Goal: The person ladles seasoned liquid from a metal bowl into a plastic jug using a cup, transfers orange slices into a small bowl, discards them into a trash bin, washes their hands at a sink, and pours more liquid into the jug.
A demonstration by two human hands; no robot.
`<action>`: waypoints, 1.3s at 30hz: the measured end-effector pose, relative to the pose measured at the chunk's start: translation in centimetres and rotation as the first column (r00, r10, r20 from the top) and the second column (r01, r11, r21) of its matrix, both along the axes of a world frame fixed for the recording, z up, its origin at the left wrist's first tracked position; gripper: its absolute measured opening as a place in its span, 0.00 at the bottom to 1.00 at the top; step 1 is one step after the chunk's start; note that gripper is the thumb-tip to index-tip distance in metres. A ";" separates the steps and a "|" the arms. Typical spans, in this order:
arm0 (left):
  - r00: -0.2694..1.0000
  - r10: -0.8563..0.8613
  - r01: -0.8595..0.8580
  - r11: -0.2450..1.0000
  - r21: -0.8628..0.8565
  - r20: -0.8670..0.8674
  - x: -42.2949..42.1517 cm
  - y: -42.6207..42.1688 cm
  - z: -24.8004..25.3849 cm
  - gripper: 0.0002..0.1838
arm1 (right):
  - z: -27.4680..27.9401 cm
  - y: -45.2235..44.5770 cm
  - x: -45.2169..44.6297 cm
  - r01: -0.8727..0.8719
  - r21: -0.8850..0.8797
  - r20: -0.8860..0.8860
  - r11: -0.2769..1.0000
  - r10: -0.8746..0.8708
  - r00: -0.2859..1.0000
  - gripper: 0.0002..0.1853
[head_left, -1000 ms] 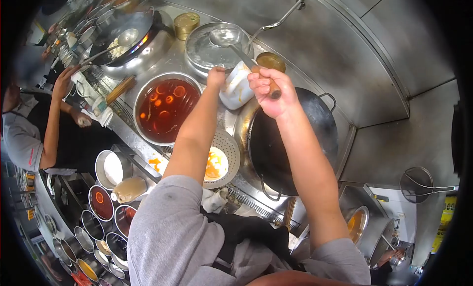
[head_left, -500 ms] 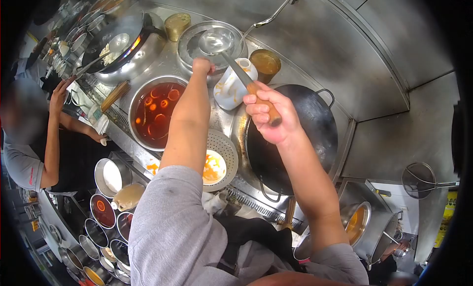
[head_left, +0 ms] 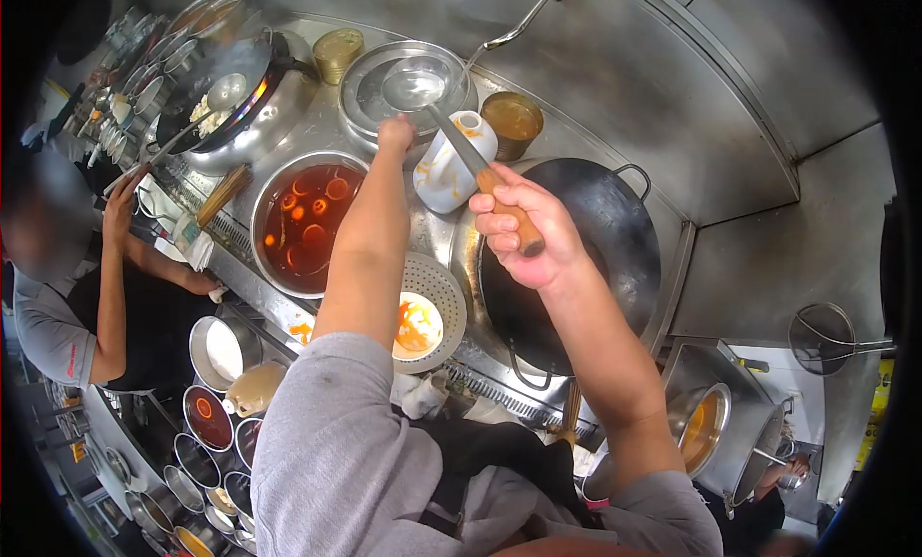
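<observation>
beyond the upper-left edge of the big wok [head_left: 624,235], i see the bowl of a ladle [head_left: 466,154] over a steel basin [head_left: 357,104]; from where i sit, i cannot tell whether it touches anything inside. the ladle slants back to the wok, where the right hand [head_left: 528,226] is clamped on its wooden grip, above the wok's left side. the left hand [head_left: 395,134] is well off to the wok's upper left, at the basin's near edge. its fingers are mostly hidden from my camera, so i cannot tell whether they are apart, together or closed on something.

just past the wok's upper-left rim i have a white jug [head_left: 449,168] with brownish streaks, and behind it, above the wok, an open tin [head_left: 509,146]. left of the wok, just beside it, lies a perforated strainer [head_left: 449,307] with a stained white bowl [head_left: 432,319] in it. farther left of the wok, past the person's left forearm, is a pot [head_left: 255,232] of red liquid with round pieces in it. at the far left from the wok, i can make out a co-worker's hand [head_left: 117,216] on another ladle [head_left: 178,134].
</observation>
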State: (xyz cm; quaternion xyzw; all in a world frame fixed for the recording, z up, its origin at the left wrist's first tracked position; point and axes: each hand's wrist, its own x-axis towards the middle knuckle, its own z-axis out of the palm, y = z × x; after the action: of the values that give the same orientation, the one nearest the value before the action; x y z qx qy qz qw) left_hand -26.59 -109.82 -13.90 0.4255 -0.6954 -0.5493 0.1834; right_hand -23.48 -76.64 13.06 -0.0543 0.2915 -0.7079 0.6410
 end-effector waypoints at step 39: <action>0.934 0.077 0.118 0.857 -0.502 0.350 4.2 16.9 2.2 0.17 | 4.4 16.2 11.0 0.053 -0.292 0.481 0.955 0.099 0.871 0.18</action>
State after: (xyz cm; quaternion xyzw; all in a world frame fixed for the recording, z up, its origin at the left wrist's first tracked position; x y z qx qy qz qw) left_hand -22.38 -92.94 -11.71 0.4460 -0.8428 -0.2584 0.1549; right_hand -12.49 -60.48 17.43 0.0284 0.0092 -0.7262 0.6868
